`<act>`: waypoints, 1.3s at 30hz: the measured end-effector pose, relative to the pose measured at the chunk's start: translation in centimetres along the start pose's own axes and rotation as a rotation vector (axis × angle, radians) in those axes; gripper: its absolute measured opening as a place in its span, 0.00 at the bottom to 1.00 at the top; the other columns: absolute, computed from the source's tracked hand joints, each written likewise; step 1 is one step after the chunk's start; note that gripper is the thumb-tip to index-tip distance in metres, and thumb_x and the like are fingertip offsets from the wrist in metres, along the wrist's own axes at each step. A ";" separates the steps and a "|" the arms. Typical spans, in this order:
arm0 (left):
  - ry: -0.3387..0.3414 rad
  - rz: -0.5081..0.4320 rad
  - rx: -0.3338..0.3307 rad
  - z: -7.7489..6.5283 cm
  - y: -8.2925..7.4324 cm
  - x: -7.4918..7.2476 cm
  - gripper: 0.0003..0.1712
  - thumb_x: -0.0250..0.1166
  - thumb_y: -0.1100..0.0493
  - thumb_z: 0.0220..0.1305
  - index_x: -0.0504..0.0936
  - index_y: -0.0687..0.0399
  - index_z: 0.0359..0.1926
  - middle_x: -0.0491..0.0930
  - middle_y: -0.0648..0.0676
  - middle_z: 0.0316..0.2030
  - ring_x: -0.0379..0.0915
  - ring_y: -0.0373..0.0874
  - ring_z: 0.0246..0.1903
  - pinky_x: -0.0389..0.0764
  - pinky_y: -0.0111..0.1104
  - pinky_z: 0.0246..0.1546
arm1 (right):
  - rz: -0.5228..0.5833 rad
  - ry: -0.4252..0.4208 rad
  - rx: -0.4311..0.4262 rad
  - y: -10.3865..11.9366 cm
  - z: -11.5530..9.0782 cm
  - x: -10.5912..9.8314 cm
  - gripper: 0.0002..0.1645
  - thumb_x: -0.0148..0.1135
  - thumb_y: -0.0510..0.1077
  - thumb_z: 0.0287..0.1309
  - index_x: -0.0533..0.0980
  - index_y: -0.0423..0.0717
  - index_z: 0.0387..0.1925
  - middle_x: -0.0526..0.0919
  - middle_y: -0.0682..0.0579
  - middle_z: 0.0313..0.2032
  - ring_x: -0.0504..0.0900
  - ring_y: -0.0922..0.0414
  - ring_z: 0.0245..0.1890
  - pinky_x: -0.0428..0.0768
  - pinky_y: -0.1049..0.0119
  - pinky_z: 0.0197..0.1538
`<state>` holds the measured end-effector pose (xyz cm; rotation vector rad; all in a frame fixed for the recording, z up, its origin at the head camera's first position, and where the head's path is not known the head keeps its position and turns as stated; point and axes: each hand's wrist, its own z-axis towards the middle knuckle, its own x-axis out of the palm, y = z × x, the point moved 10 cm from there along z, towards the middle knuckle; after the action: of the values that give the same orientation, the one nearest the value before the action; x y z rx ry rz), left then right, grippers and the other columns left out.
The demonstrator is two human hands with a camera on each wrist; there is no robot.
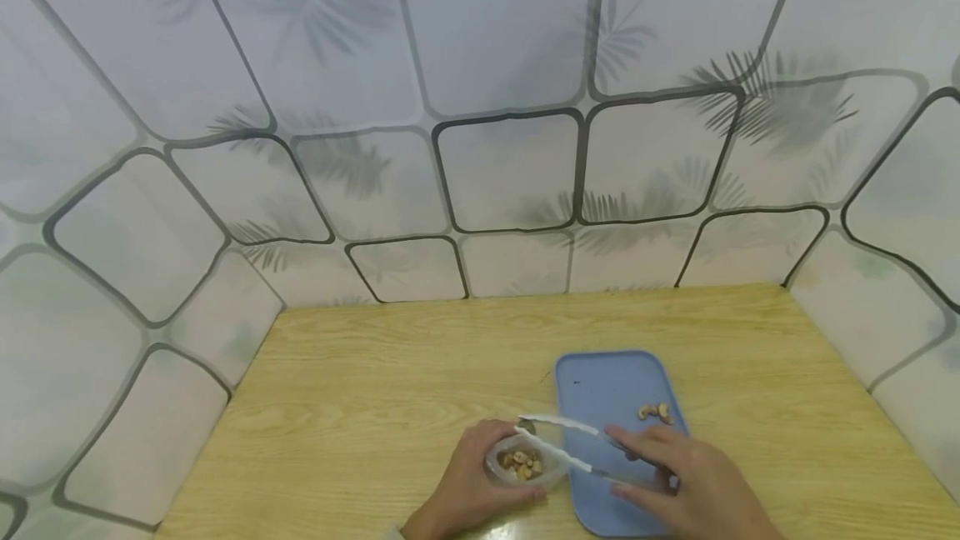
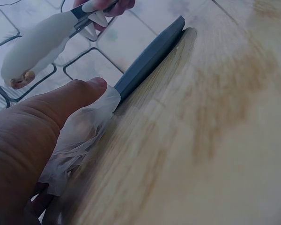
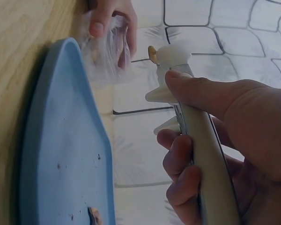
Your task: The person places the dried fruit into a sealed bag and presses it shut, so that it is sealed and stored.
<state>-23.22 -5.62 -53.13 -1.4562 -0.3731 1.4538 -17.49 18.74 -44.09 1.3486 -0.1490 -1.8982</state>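
Note:
My left hand [image 1: 480, 473] grips a clear plastic bag [image 1: 552, 472] by its sides, mouth up, with several cashews [image 1: 521, 463] inside. Crumpled film of the bag [image 2: 79, 140] shows under the thumb in the left wrist view. Tongs [image 1: 561, 422] with white tips and grey handles are in my right hand [image 1: 701, 477], thumb on one arm and fingers round the other. Between the tong tips sits a cashew [image 3: 152, 54], held above the bag mouth. A few more cashews [image 1: 655, 412] lie on the right part of a blue tray [image 1: 607, 386].
The tray, with a low raised rim, rests on a wood-grain table [image 1: 375, 382] right of the bag. Dark crumbs [image 3: 59, 166] dot its surface. Patterned wall panels [image 1: 510, 173] enclose the table at the back and both sides.

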 end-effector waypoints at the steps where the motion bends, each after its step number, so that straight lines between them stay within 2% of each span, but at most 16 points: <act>1: 0.002 0.001 -0.005 0.0 0.0 0.0 0.34 0.88 0.42 0.49 0.85 0.33 0.58 0.85 0.35 0.49 0.73 0.29 0.49 0.71 0.31 0.56 | -0.001 -0.004 -0.007 0.2 0.0 0.2 0.38 0.88 0.51 0.49 0.86 0.55 0.64 0.85 0.67 0.38 0.64 0.80 0.27 0.67 0.76 0.27; 3: 0.005 0.009 -0.006 0.0 0.0 0.0 0.33 0.88 0.41 0.50 0.85 0.33 0.57 0.84 0.35 0.48 0.73 0.29 0.49 0.71 0.31 0.55 | 0.000 0.004 -0.009 0.4 -0.1 0.6 0.39 0.89 0.50 0.48 0.86 0.57 0.64 0.84 0.67 0.38 0.64 0.80 0.28 0.67 0.77 0.27; 10: 0.019 -0.003 0.021 0.1 -0.2 0.0 0.39 0.87 0.43 0.53 0.83 0.29 0.66 0.86 0.34 0.53 0.76 0.30 0.51 0.72 0.36 0.60 | 0.029 0.075 0.007 0.6 -0.1 2.4 0.37 0.87 0.54 0.51 0.86 0.58 0.64 0.86 0.63 0.38 0.65 0.80 0.30 0.68 0.76 0.28; 17: -0.033 0.042 0.149 0.1 -0.9 -0.3 0.39 0.88 0.47 0.50 0.85 0.36 0.64 0.89 0.37 0.52 0.78 0.31 0.50 0.74 0.36 0.59 | 0.105 0.145 0.033 0.2 -0.2 3.5 0.39 0.86 0.56 0.54 0.84 0.54 0.67 0.85 0.62 0.39 0.67 0.79 0.28 0.70 0.76 0.27; 20: -0.043 0.055 0.156 0.1 -0.9 -0.3 0.38 0.88 0.47 0.49 0.85 0.36 0.62 0.89 0.37 0.50 0.77 0.30 0.49 0.74 0.35 0.57 | 0.103 0.154 0.083 -0.2 -0.3 3.5 0.42 0.86 0.58 0.53 0.83 0.56 0.68 0.83 0.63 0.39 0.67 0.79 0.28 0.70 0.75 0.27; 24: -0.006 0.024 0.088 0.1 -0.4 0.0 0.39 0.87 0.44 0.52 0.84 0.33 0.65 0.87 0.35 0.52 0.77 0.30 0.51 0.73 0.36 0.59 | 0.081 0.112 0.102 -0.6 -0.3 2.6 0.43 0.87 0.58 0.51 0.83 0.56 0.69 0.83 0.63 0.40 0.67 0.79 0.27 0.70 0.74 0.27; 27: 0.014 0.015 0.045 0.0 -0.1 0.1 0.40 0.87 0.42 0.53 0.83 0.31 0.67 0.86 0.34 0.54 0.76 0.30 0.52 0.73 0.35 0.59 | 0.063 0.046 0.089 -0.7 -0.1 1.6 0.44 0.89 0.55 0.48 0.83 0.56 0.68 0.84 0.63 0.41 0.68 0.79 0.27 0.71 0.74 0.27; 30: 0.001 0.026 0.049 -0.2 0.0 0.0 0.39 0.87 0.42 0.53 0.83 0.30 0.66 0.86 0.35 0.52 0.75 0.29 0.50 0.72 0.34 0.58 | 0.037 -0.011 0.093 -1.0 0.1 0.5 0.45 0.90 0.53 0.45 0.84 0.58 0.67 0.81 0.65 0.41 0.68 0.79 0.28 0.71 0.74 0.28; 34: -0.018 0.051 0.100 -0.2 -0.3 -0.1 0.38 0.86 0.42 0.54 0.83 0.31 0.66 0.87 0.36 0.54 0.76 0.30 0.51 0.73 0.35 0.58 | -0.003 -0.075 0.124 -1.6 0.0 -1.0 0.45 0.91 0.51 0.43 0.85 0.59 0.66 0.77 0.69 0.39 0.67 0.77 0.28 0.71 0.74 0.28; 37: -0.004 0.053 0.097 0.0 -0.2 0.1 0.39 0.86 0.42 0.54 0.82 0.31 0.67 0.86 0.35 0.55 0.77 0.30 0.52 0.73 0.37 0.61 | -0.013 -0.105 0.168 -2.5 -0.4 -2.0 0.45 0.91 0.49 0.43 0.85 0.60 0.67 0.77 0.70 0.37 0.67 0.76 0.27 0.70 0.73 0.27; 39: 0.009 0.049 0.072 0.0 -0.1 0.1 0.39 0.86 0.41 0.54 0.82 0.29 0.67 0.86 0.33 0.56 0.77 0.30 0.52 0.73 0.37 0.63 | -0.020 -0.120 0.196 -3.3 -0.9 -2.6 0.45 0.91 0.48 0.42 0.85 0.59 0.66 0.76 0.70 0.35 0.67 0.75 0.26 0.70 0.73 0.27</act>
<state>-23.15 -5.44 -53.11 -1.4220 -0.2784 1.4844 -18.17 22.94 -44.19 1.3672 -0.3924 -2.0237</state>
